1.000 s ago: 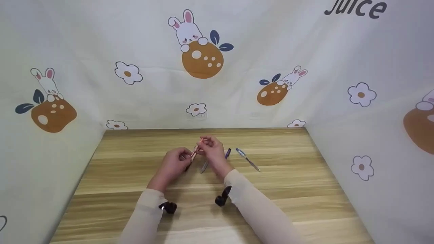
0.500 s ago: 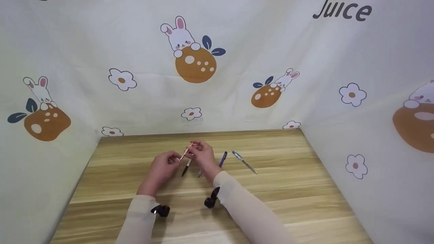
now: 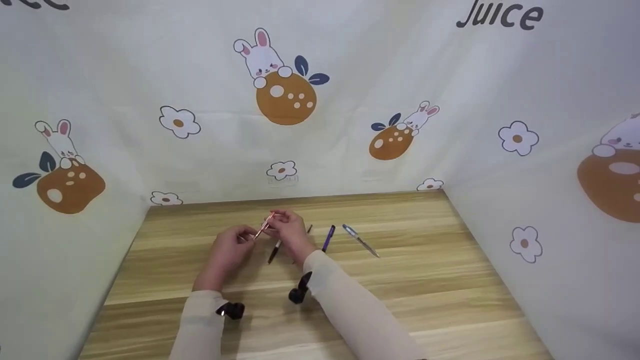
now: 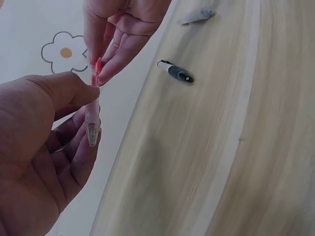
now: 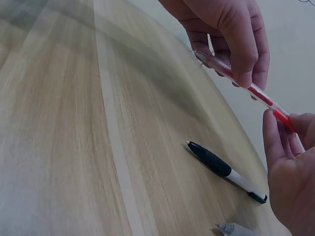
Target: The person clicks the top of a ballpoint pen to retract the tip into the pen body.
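Note:
Both hands hold a clear-barrelled red pen (image 3: 264, 226) above the table, tilted in the head view. My left hand (image 3: 231, 252) pinches the barrel near the clear tip, thumb on top, as the left wrist view shows. At the red end, my right hand (image 3: 292, 232) pinches the pen (image 5: 269, 102) between thumb and fingertips. Below the hands, a black-and-white pen (image 5: 221, 169) lies on the wood, partly hidden by the right hand in the head view. Beside it in the right wrist view is a grey pen (image 5: 236, 229), cut off by the frame edge.
Right of the right hand lie a purple pen (image 3: 328, 238), partly covered by the forearm, and a clear pen with a blue end (image 3: 361, 240). The wood-grain table (image 3: 400, 295) is bounded behind and at both sides by a printed cloth (image 3: 330, 150).
Both hands have moved left with the red pen, uncovering more of the black-and-white and purple pens. The head view has also shifted slightly. The pens on the table stay put.

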The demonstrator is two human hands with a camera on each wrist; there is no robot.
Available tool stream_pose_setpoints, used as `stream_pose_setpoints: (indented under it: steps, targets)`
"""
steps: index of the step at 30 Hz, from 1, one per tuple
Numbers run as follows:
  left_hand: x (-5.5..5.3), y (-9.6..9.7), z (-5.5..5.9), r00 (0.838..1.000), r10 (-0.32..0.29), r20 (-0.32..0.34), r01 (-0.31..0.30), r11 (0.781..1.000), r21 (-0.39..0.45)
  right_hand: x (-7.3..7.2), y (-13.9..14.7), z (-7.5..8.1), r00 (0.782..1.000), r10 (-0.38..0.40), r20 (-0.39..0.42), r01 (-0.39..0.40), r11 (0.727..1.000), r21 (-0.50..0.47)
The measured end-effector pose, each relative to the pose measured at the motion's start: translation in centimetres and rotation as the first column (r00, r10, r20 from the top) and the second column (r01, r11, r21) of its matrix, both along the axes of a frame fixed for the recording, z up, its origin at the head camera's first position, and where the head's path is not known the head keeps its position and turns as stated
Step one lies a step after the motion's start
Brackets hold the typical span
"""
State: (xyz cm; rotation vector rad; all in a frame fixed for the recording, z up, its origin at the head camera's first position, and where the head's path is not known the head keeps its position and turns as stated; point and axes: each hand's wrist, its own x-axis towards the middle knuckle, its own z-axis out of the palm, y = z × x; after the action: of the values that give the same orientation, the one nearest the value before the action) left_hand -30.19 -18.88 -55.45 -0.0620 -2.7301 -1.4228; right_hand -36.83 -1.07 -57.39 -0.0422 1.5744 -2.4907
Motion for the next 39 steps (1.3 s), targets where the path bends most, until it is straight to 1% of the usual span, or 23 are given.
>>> stream_pose_setpoints:
  steps: [5, 9, 12, 16, 20, 22, 27, 30, 36, 39]
  targets:
    - [0.3, -1.4, -0.1, 1.0, -0.009, 0.011, 0.009, 1.0, 0.003, 0.2, -1.4, -0.1, 1.0, 0.004, 0.031, -0.003, 1.0, -0.009]
    - [0.7, -2.8, -0.5, 1.0, 0.008, 0.016, -0.008, 1.0, -0.014, 0.3, -2.8, -0.2, 0.999, 0.023, 0.043, -0.023, 1.0, -0.004]
    - [0.7, -3.5, -0.7, 1.0, 0.01, 0.012, -0.009, 1.0, -0.027, 0.4, -3.4, -0.3, 0.999, 0.019, 0.048, -0.02, 1.0, 0.006]
    - [0.5, -3.8, -0.7, 1.0, 0.003, 0.005, -0.003, 0.999, -0.032, 0.4, -3.7, -0.3, 0.998, 0.002, 0.06, -0.002, 1.0, 0.005]
    - [0.3, -3.8, -0.6, 1.0, 0.001, 0.014, 0.0, 0.999, -0.039, 0.4, -3.5, -0.2, 0.997, -0.007, 0.076, 0.007, 1.0, -0.002]
    - [0.1, -3.7, -0.6, 1.0, -0.002, 0.016, 0.003, 0.999, -0.041, 0.3, -3.3, -0.2, 0.997, -0.011, 0.073, 0.011, 1.0, 0.003]
    - [-0.2, -3.8, -0.6, 1.0, 0.0, -0.01, -0.001, 0.999, -0.038, 0.1, -3.0, -0.4, 0.999, -0.01, 0.044, 0.009, 1.0, 0.015]
    - [-0.4, -4.1, -0.7, 1.0, 0.006, -0.024, -0.007, 0.999, -0.047, 0.1, -2.7, -0.4, 0.999, -0.002, 0.037, 0.001, 0.999, 0.039]
    - [-0.5, -4.8, -0.8, 1.0, 0.014, -0.02, -0.015, 0.998, -0.065, 0.2, -2.1, 0.2, 0.999, 0.008, 0.042, -0.014, 0.988, 0.157]
    - [-0.4, -5.2, -0.8, 1.0, 0.023, -0.012, -0.024, 0.997, -0.075, 0.3, -1.6, 0.4, 0.998, 0.049, 0.028, -0.053, 0.981, 0.185]
